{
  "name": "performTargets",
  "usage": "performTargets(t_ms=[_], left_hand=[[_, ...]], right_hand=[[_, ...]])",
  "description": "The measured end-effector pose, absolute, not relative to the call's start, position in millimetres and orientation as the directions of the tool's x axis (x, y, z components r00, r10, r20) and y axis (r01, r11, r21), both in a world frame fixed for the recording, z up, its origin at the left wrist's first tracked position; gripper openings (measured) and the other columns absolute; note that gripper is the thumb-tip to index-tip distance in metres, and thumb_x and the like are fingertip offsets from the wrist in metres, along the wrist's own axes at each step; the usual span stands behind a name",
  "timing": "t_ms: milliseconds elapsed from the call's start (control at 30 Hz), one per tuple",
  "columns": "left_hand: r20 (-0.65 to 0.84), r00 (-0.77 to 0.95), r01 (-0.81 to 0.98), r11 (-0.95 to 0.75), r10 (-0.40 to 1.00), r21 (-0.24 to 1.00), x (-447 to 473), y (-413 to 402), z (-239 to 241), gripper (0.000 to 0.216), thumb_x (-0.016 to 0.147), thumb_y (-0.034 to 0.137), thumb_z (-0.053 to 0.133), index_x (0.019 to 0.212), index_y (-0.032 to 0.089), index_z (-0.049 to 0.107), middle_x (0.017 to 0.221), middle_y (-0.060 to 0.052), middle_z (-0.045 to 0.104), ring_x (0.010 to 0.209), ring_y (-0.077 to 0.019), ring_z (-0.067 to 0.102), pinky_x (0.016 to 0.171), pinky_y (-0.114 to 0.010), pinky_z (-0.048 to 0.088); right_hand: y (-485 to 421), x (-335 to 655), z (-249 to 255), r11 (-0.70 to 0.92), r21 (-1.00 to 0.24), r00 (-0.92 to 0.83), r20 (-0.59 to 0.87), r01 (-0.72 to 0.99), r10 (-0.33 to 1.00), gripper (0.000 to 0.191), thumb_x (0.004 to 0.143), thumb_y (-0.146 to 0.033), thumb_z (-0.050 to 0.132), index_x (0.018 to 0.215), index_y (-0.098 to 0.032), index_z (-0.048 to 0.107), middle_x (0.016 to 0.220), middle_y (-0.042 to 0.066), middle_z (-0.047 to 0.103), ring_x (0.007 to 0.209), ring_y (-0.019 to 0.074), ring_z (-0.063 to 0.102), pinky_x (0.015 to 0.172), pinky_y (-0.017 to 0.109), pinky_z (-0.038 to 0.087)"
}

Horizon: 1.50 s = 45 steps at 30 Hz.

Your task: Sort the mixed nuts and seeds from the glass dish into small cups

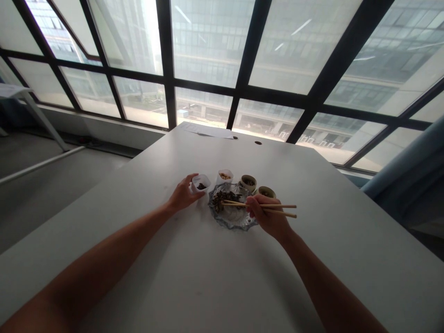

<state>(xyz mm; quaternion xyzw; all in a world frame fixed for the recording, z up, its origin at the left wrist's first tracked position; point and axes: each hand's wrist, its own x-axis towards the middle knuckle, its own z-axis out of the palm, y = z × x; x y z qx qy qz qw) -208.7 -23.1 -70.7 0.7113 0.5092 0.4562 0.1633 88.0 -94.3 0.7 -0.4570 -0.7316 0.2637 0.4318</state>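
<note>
My right hand (266, 213) grips a pair of wooden chopsticks (280, 212), their tips in a heap of dark dried pieces (224, 198) on a scalloped clear glass dish (233, 225). To the left of the dish, my left hand (183, 193) is wrapped round a small white cup (204, 180) with a few dark pieces inside. Behind the dish stands another white cup (225, 173) holding light brown bits. Two olive cups (249, 178) with dark contents sit at the dish's back right; my right hand partly hides the nearer one.
Everything stands on a white table (194, 277). Paper sheets (208, 130) lie at its far edge, near two dark oval spots (258, 143). Beyond are black-framed windows (208, 83). A blue curtain (409, 171) hangs at the right, and another white table (14, 90) is at the left.
</note>
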Motion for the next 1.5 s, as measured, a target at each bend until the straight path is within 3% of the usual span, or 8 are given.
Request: performTargets(t_ms=[400, 667, 867, 1033, 1267, 1400, 1500], left_hand=[[0.465, 0.060, 0.576, -0.411, 0.883, 0.707, -209, -25, -69, 0.067, 0.070, 0.040, 0.077, 0.130, 0.021, 0.054, 0.120, -0.011, 0.070, 0.105, -0.0264, 0.069, 0.093, -0.043, 0.057], [0.423, 0.033, 0.598, -0.357, 0.906, 0.718, -211, -19, -74, 0.079, 0.071, 0.047, 0.077, 0.138, 0.017, 0.047, 0.131, -0.017, 0.064, 0.118, -0.0320, 0.064, 0.102, -0.049, 0.050], [0.503, 0.035, 0.630, -0.410, 0.863, 0.660, -192, -16, -37, 0.075, 0.079, 0.054, 0.070, 0.140, 0.016, 0.046, 0.140, -0.018, 0.058, 0.125, -0.0317, 0.058, 0.109, -0.051, 0.042], [0.502, 0.267, 0.726, -0.514, 0.823, 0.456, -137, -2, 0, 0.067, 0.080, 0.052, 0.070, 0.135, 0.018, 0.054, 0.135, -0.015, 0.062, 0.130, -0.0344, 0.053, 0.115, -0.052, 0.033], [0.204, 0.533, 0.745, -0.570, 0.821, 0.347, -46, 19, 3, 0.082, 0.075, 0.059, 0.070, 0.142, 0.017, 0.046, 0.142, -0.019, 0.057, 0.137, -0.0382, 0.046, 0.119, -0.060, 0.015], [0.154, 0.641, 0.690, -0.652, 0.752, 0.314, -11, 15, -2, 0.090, 0.073, 0.062, 0.069, 0.145, 0.015, 0.042, 0.141, -0.020, 0.058, 0.138, -0.0364, 0.044, 0.120, -0.060, 0.009], [0.167, 0.661, 0.667, -0.675, 0.732, 0.316, 1, 13, -4, 0.088, 0.071, 0.056, 0.072, 0.144, 0.019, 0.042, 0.131, -0.014, 0.066, 0.134, -0.0347, 0.049, 0.120, -0.059, 0.005]], right_hand=[[-86, 97, -13, 0.420, -0.814, -0.211, 0.365, 0.400, 0.907, 0.048, 0.091, -0.063, 0.057, 0.069, -0.021, 0.065, 0.058, 0.003, 0.067, 0.045, 0.0143, 0.060, 0.041, 0.025, 0.047], [-79, 102, 13, 0.308, -0.928, 0.130, 0.339, 0.211, 0.932, 0.061, 0.079, -0.078, 0.058, 0.067, -0.019, 0.063, 0.047, 0.004, 0.064, 0.034, 0.0162, 0.055, 0.031, 0.028, 0.041], [-80, 118, 24, 0.442, -0.838, 0.181, 0.512, 0.320, 0.840, 0.056, 0.086, -0.071, 0.057, 0.069, -0.018, 0.065, 0.052, 0.004, 0.066, 0.038, 0.0144, 0.057, 0.036, 0.026, 0.045], [-77, 134, 20, 0.437, -0.741, 0.210, 0.600, 0.509, 0.772, 0.054, 0.091, -0.067, 0.053, 0.073, -0.018, 0.066, 0.056, 0.004, 0.067, 0.043, 0.0151, 0.060, 0.042, 0.026, 0.049], [-77, 156, 42, 0.335, -0.629, 0.162, 0.598, 0.702, 0.785, 0.066, 0.090, -0.076, 0.042, 0.070, -0.018, 0.063, 0.051, 0.005, 0.064, 0.039, 0.0150, 0.060, 0.039, 0.025, 0.047], [-83, 163, 58, 0.297, -0.619, 0.167, 0.579, 0.727, 0.798, 0.072, 0.086, -0.082, 0.039, 0.067, -0.017, 0.062, 0.048, 0.006, 0.063, 0.035, 0.0150, 0.058, 0.036, 0.025, 0.045], [-86, 164, 63, 0.290, -0.638, 0.156, 0.548, 0.713, 0.822, 0.073, 0.083, -0.084, 0.040, 0.067, -0.017, 0.063, 0.047, 0.006, 0.063, 0.033, 0.0156, 0.058, 0.033, 0.025, 0.044]])
